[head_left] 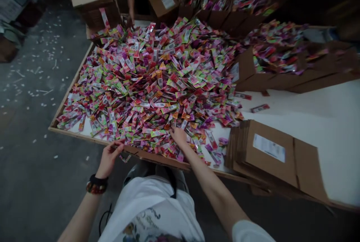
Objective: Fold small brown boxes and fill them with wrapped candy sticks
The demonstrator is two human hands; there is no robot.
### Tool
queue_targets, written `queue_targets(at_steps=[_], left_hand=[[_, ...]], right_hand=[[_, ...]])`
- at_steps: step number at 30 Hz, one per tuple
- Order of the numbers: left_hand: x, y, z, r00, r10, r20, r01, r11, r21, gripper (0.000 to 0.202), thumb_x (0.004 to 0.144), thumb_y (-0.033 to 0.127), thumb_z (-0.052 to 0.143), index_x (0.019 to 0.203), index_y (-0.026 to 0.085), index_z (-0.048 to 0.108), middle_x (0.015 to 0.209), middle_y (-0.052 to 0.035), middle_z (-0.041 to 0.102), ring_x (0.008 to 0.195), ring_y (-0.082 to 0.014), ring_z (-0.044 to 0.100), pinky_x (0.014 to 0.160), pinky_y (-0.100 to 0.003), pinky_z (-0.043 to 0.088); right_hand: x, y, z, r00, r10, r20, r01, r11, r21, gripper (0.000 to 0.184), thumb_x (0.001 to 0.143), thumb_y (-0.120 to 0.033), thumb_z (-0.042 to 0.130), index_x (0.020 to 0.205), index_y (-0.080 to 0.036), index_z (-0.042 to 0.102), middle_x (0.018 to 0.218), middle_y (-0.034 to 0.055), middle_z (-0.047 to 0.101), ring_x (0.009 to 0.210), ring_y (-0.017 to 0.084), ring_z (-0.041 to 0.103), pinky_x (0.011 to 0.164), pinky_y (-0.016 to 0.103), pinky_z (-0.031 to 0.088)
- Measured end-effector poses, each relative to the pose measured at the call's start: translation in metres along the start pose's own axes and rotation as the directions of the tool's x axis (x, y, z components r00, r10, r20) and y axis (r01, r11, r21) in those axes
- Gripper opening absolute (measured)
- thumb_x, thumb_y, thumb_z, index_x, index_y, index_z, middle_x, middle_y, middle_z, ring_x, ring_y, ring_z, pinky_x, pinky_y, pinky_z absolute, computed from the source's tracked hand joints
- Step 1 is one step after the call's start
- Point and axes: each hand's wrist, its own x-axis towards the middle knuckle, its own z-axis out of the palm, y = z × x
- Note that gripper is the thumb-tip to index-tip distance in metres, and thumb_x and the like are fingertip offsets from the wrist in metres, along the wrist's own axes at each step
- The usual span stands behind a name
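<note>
A broad heap of small, shiny, stick-shaped packets (157, 81) in pink, purple, green and orange covers much of the white table. My right hand (178, 136) reaches into its near side, fingers curled down and closed on a small packet; the fingertips are partly hidden among the wrappers. At the table's near edge, left of the right hand, is my left hand (109, 157). Its thumb and fingers come together in a pinch, and what lies between them is too small to make out. A brown cardboard flap (160, 157) runs along the edge between both hands.
Flattened cardboard boxes (270, 152) are stacked on the right. Open cartons full of packets (281, 75) stand behind them, and more filled cartons (222, 17) line the back. Across the table, another person's hand (131, 17) is beside the heap. White scraps (36, 71) litter the floor.
</note>
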Motion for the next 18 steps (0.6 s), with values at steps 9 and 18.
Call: queue_targets(at_steps=[9, 18], left_hand=[[0.005, 0.008, 0.003, 0.999, -0.039, 0.016, 0.038, 0.997, 0.063, 0.032, 0.073, 0.048, 0.070, 0.078, 0.018, 0.062, 0.115, -0.0110, 0.069, 0.099, -0.0236, 0.062, 0.084, -0.033, 0.047], [0.008, 0.023, -0.009, 0.984, -0.086, 0.158, 0.071, 0.993, 0.092, 0.031, 0.062, 0.042, 0.079, 0.079, 0.017, 0.072, 0.113, -0.0132, 0.071, 0.107, -0.0277, 0.062, 0.085, -0.035, 0.049]], right_hand=[[-0.019, -0.003, -0.030, 0.998, -0.002, -0.061, 0.013, 0.983, 0.185, 0.036, 0.075, -0.047, 0.059, 0.081, -0.014, 0.073, 0.084, 0.0098, 0.071, 0.081, 0.023, 0.064, 0.077, 0.034, 0.049], [-0.213, 0.074, -0.084, 0.943, 0.328, 0.053, -0.325, 0.880, 0.346, 0.048, 0.052, -0.055, 0.074, 0.087, -0.024, 0.070, 0.091, 0.0107, 0.071, 0.094, 0.031, 0.065, 0.085, 0.044, 0.048]])
